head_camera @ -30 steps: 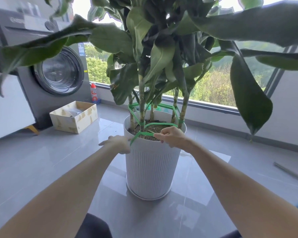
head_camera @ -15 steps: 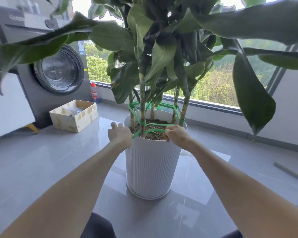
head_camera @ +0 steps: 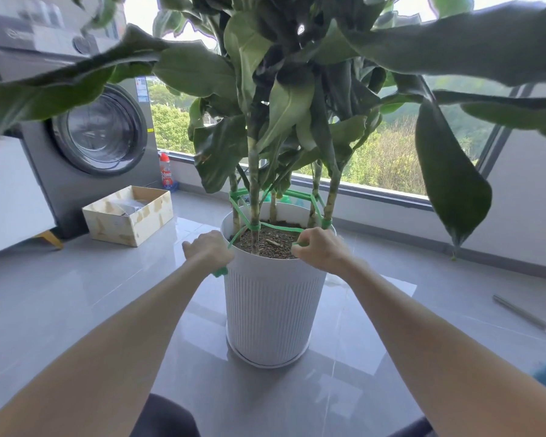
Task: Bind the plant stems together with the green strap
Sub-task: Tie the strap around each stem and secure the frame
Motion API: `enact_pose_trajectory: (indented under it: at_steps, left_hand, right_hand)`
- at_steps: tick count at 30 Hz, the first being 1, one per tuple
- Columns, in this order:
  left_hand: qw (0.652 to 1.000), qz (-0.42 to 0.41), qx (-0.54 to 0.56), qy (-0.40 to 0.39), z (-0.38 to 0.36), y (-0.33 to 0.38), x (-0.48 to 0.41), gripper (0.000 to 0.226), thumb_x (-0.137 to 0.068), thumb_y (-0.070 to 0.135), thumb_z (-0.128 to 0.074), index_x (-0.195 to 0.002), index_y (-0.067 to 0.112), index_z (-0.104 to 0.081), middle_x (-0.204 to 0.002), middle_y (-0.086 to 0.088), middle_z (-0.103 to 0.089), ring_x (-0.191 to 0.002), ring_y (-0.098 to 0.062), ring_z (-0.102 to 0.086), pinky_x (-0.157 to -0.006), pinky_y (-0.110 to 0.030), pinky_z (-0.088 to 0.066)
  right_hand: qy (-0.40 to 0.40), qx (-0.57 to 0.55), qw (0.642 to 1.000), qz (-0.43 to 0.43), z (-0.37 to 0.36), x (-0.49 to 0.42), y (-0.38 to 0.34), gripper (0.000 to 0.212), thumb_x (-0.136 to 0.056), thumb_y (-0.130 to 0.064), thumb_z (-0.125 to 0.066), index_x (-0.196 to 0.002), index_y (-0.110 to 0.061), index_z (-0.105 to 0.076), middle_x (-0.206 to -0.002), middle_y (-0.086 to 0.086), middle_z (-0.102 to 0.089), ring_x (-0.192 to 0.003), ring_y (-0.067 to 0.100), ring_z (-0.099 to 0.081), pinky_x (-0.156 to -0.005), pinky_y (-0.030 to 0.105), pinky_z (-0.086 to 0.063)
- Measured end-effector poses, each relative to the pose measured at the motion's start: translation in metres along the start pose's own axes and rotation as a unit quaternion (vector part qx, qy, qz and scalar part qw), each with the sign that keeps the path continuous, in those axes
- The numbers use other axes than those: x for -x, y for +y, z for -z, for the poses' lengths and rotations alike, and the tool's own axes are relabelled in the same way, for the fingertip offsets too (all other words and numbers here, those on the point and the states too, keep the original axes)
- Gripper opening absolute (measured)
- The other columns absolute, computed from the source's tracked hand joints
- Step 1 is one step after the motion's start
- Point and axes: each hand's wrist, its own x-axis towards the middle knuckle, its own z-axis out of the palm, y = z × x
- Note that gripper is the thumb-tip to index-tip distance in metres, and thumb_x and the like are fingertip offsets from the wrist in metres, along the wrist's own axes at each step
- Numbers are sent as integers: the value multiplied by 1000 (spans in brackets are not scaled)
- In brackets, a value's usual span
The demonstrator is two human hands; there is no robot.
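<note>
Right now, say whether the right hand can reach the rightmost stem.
Probably yes: the right hand grips the green strap at the pot rim, just before the rightmost stem, nothing between.

A grey front-loading washing machine (head_camera: 98, 130) stands at the left. 1 open box (head_camera: 114, 228) sits on the grey tiled floor (head_camera: 76, 294) just in front of it. 1 red-capped bottle (head_camera: 167, 178) stands below the window (head_camera: 391, 159). 1 metal rod (head_camera: 517, 313) lies on the floor at the right.

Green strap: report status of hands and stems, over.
Left hand grips green strap end. Right hand pinches it over soil. Strap round plant stems, ends not joined. Nothing in the way.
</note>
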Motion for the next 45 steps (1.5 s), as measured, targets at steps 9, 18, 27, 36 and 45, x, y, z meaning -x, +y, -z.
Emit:
enact_pose_trajectory:
  at_steps: [9,18,27,36,45]
  left_hand:
    - [997,-39,-33,51,-5,-5,1,27,-92,22,-42,-110,23,-63,-100,-1,-67,-100,-22,-58,-88,-35,-28]
    - [984,-43,-166,42,-2,-18,7,26,-93,12,-43,-117,15,-51,-118,-5,-59,-112,-23,-54,-100,-33,-28]
    - [984,-18,-175,0,0,-42,3,26,-91,7,-41,-114,15,-52,-114,-5,-60,-106,-23,-58,-98,-31,-29]
    - [992,-49,-110,-23,-9,-50,-7,34,-87,0,-36,-109,17,-56,-113,1,-62,-107,-20,-55,-102,-36,-29]
    - [995,12,-78,-68,-7,-42,-8,30,-96,17,-41,-124,7,-39,-105,-5,-62,-113,-28,-53,-112,-56,-11]
  right_hand:
    - [-6,112,990,-79,2,3,7,27,-93,-27,-46,-68,-17,-50,-80,4,-52,-74,24,-50,-62,29,-39]
    - [41,22,999,-18,-5,-4,-5,48,-89,-9,-48,-137,-20,-48,-135,6,-49,-129,25,-35,-85,38,-44]
    - [41,149,987,-47,-30,-22,-5,47,-89,-5,-45,-135,-15,-40,-129,11,-51,-120,28,-37,-101,38,-32]
    - [35,158,986,-41,-42,-41,2,35,-91,-9,-47,-123,-21,-56,-129,4,-46,-119,28,-32,-103,40,-28]
    - [50,67,995,49,-26,-33,-15,21,-97,-21,-51,-91,-16,-70,-76,-4,-63,-88,21,-52,-92,34,-30]
